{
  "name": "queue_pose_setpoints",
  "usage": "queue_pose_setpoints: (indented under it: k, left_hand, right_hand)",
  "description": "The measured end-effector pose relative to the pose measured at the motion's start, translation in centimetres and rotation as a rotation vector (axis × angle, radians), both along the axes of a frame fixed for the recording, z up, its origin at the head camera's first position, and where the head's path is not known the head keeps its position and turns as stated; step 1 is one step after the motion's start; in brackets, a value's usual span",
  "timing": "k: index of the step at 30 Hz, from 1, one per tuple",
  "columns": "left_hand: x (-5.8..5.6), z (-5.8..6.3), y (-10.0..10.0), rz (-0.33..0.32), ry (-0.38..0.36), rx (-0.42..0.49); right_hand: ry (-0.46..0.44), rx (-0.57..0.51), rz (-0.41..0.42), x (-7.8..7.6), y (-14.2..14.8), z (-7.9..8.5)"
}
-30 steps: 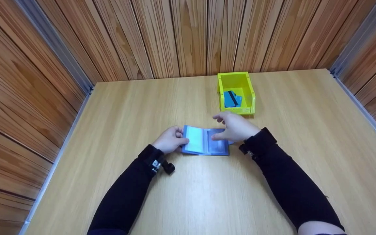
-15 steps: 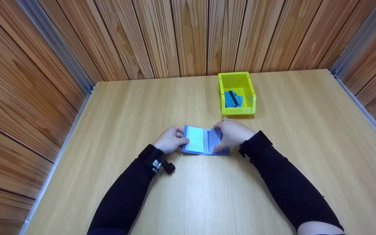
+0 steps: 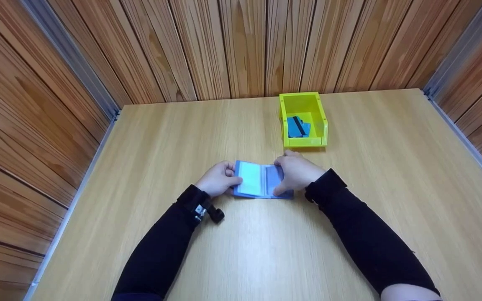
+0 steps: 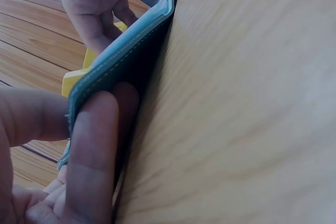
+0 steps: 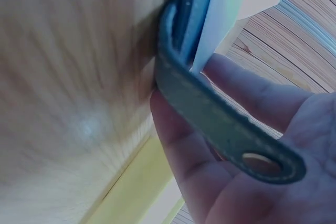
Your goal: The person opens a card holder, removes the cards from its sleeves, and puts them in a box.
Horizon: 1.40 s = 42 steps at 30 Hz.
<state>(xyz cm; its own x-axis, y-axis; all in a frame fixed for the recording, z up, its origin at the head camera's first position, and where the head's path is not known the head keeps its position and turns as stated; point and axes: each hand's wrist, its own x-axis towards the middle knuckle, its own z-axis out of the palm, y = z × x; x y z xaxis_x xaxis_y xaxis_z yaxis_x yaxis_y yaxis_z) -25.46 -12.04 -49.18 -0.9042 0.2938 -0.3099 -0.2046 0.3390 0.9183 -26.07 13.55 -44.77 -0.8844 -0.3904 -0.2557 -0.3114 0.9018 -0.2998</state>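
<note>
A blue card holder (image 3: 250,179) lies spread like a book on the table, with pale clear sleeves inside. At its left cover my left hand (image 3: 215,179) pinches the edge, thumb on top; in the left wrist view, fingers (image 4: 94,129) reach under the raised, stitched cover (image 4: 115,69). My right hand (image 3: 301,172) holds the right half, thumb near the lower edge and fingers at the upper edge, hiding part of it. A strap (image 5: 220,119) with a round metal snap sticks out toward the right palm in the right wrist view.
Beyond the right hand stands a yellow bin (image 3: 306,142) with blue pieces (image 3: 294,127) in it, one crossed by a black stripe. Wood-panelled walls (image 3: 241,50) border the wooden table (image 3: 241,251) at the back and sides.
My right hand has come down and slightly nearer, from hovering over the right half to holding it. The left hand and card holder stay nearly in place.
</note>
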Motion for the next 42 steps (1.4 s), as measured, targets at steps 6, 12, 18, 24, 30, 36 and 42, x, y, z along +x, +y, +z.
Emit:
queue_pose_setpoints:
  k: [6, 12, 18, 24, 30, 36, 42]
  left_hand:
    - [0.0, 0.0, 0.1, 0.002, 0.004, 0.005]
    - [0.0, 0.1, 0.1, -0.009, 0.005, -0.004]
    - [-0.1, 0.1, 0.1, -0.008, -0.004, -0.002]
    - [-0.1, 0.2, 0.0, -0.001, -0.006, -0.015]
    - [0.0, 0.3, 0.0, -0.002, 0.0, -0.033]
    - [0.0, 0.2, 0.0, -0.003, 0.0, -0.026]
    - [-0.1, 0.1, 0.2, -0.011, -0.016, 0.028]
  right_hand:
    - [-0.001, -0.028, -0.033, 0.0, -0.2, 0.0]
    - [0.002, -0.085, -0.023, -0.1, -0.1, 0.0]
    - [-0.052, -0.125, -0.085, -0.3, -0.2, -0.2]
    - [-0.071, -0.192, -0.125, -0.6, -0.1, -0.1]
    - [-0.082, -0.273, -0.208, -0.7, -0.3, 0.5]
    - [-0.019, -0.401, -0.186, 0.0, -0.8, 1.2]
    - [0.026, -0.428, 0.054, 1.4, -1.8, 1.0]
